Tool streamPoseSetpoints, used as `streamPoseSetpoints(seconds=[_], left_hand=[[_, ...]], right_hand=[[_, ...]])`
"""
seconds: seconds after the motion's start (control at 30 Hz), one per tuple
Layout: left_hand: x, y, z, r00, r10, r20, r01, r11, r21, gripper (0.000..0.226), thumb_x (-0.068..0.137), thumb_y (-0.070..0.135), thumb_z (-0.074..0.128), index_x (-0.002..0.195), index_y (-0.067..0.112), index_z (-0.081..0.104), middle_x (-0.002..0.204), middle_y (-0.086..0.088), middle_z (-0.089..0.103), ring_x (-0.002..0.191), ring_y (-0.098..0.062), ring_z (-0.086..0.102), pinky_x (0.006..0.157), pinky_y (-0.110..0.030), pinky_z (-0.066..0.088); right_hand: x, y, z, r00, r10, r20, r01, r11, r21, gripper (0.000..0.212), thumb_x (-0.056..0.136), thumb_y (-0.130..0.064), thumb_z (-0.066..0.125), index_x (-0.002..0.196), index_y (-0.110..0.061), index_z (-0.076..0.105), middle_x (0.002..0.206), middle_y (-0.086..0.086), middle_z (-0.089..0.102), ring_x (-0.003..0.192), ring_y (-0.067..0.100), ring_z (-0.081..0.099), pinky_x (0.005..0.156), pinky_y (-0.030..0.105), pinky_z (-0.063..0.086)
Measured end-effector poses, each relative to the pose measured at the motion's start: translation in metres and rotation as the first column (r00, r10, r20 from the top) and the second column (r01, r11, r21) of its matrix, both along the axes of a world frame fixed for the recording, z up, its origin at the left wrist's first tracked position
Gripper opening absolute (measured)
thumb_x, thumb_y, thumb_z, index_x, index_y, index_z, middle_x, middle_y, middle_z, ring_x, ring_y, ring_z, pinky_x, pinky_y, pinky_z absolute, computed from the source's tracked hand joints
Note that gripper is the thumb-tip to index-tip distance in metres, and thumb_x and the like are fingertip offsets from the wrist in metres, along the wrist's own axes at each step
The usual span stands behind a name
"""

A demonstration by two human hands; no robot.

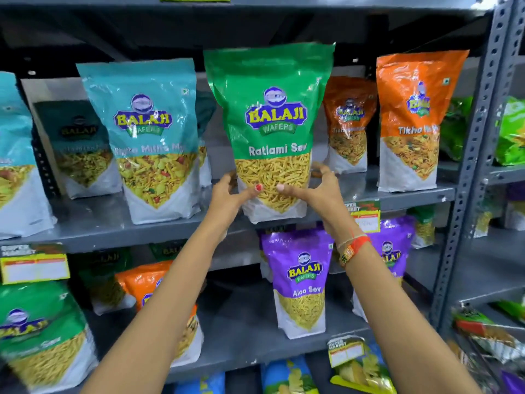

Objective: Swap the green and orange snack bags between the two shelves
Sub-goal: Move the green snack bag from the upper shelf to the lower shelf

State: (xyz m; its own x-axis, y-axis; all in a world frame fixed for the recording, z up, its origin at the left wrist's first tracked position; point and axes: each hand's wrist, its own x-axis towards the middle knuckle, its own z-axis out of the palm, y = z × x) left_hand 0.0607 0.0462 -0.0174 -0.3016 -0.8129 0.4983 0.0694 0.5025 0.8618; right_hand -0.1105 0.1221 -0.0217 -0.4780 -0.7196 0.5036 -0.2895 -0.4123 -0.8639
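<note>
A green "Ratlami Sev" bag (271,115) stands upright at the front edge of the upper shelf (113,231). My left hand (227,194) and my right hand (318,189) grip its lower part from either side, thumbs on its front. To its right on the same shelf stand two orange "Tikho" bags, one at the front (412,120) and one further back (348,123). On the lower shelf (244,356), an orange bag (147,288) sits partly hidden behind my left forearm, and another green bag (37,334) stands at the far left.
Teal bags (147,137) stand left of the green bag on the upper shelf. Purple "Aloo Sev" bags (301,282) fill the lower shelf's right side. Yellow price tags (34,265) hang on shelf edges. A perforated upright post (466,166) borders the right, with more packets beyond.
</note>
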Motion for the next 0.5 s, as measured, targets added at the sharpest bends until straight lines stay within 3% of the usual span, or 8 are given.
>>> streamPoseSetpoints(seconds=[0.07, 0.17, 0.3, 0.4, 0.47, 0.5], left_hand=[[0.016, 0.015, -0.009, 0.999, 0.027, 0.033, -0.026, 0.999, -0.035, 0.064, 0.070, 0.028, 0.077, 0.125, 0.013, 0.048, 0.129, -0.008, 0.058, 0.119, -0.024, 0.054, 0.099, -0.040, 0.046], [0.036, 0.035, -0.025, 1.000, 0.021, 0.021, -0.019, 0.994, -0.109, 0.057, 0.072, 0.013, 0.074, 0.122, 0.011, 0.047, 0.122, -0.007, 0.058, 0.115, -0.021, 0.055, 0.099, -0.039, 0.046], [0.055, 0.048, -0.053, 1.000, 0.020, -0.002, -0.020, 0.986, -0.167, 0.061, 0.064, 0.022, 0.075, 0.118, 0.011, 0.049, 0.109, 0.003, 0.061, 0.103, -0.001, 0.058, 0.096, -0.031, 0.047], [0.064, 0.046, -0.086, 1.000, 0.009, -0.008, -0.010, 0.996, -0.090, 0.054, 0.066, 0.013, 0.072, 0.115, 0.014, 0.049, 0.103, 0.013, 0.065, 0.096, 0.007, 0.060, 0.088, -0.019, 0.050], [0.070, 0.039, -0.120, 1.000, 0.007, -0.001, -0.007, 1.000, -0.010, 0.052, 0.068, 0.011, 0.072, 0.114, 0.018, 0.050, 0.104, 0.013, 0.066, 0.096, 0.001, 0.062, 0.085, -0.019, 0.051], [0.072, 0.037, -0.137, 1.000, 0.013, 0.018, -0.013, 1.000, 0.022, 0.052, 0.069, 0.010, 0.073, 0.114, 0.021, 0.050, 0.107, 0.009, 0.065, 0.099, -0.002, 0.062, 0.087, -0.021, 0.051]], right_hand=[[0.013, 0.010, -0.013, 1.000, -0.012, 0.009, 0.012, 0.999, -0.036, 0.085, 0.047, -0.031, 0.094, 0.118, -0.019, 0.050, 0.111, -0.011, 0.060, 0.115, 0.018, 0.059, 0.103, 0.046, 0.050], [0.033, 0.026, -0.033, 0.997, -0.068, -0.045, 0.064, 0.995, -0.079, 0.101, 0.038, -0.045, 0.090, 0.125, -0.017, 0.048, 0.128, 0.001, 0.059, 0.120, 0.020, 0.057, 0.102, 0.047, 0.050], [0.052, 0.035, -0.066, 0.995, -0.088, -0.046, 0.083, 0.992, -0.096, 0.105, 0.039, -0.048, 0.091, 0.127, -0.015, 0.045, 0.130, 0.005, 0.057, 0.119, 0.021, 0.058, 0.098, 0.047, 0.052], [0.063, 0.034, -0.098, 0.998, -0.064, -0.003, 0.064, 0.997, -0.053, 0.095, 0.044, -0.028, 0.095, 0.124, -0.012, 0.045, 0.127, 0.010, 0.057, 0.111, 0.019, 0.059, 0.090, 0.027, 0.055], [0.069, 0.029, -0.127, 0.999, -0.044, 0.017, 0.044, 0.999, -0.005, 0.091, 0.048, -0.014, 0.095, 0.124, -0.009, 0.044, 0.126, 0.010, 0.056, 0.105, 0.014, 0.057, 0.078, 0.011, 0.052], [0.071, 0.027, -0.141, 0.999, -0.040, 0.021, 0.039, 0.999, 0.020, 0.089, 0.049, -0.010, 0.094, 0.123, -0.008, 0.044, 0.123, 0.008, 0.056, 0.103, 0.012, 0.057, 0.074, 0.010, 0.051]])
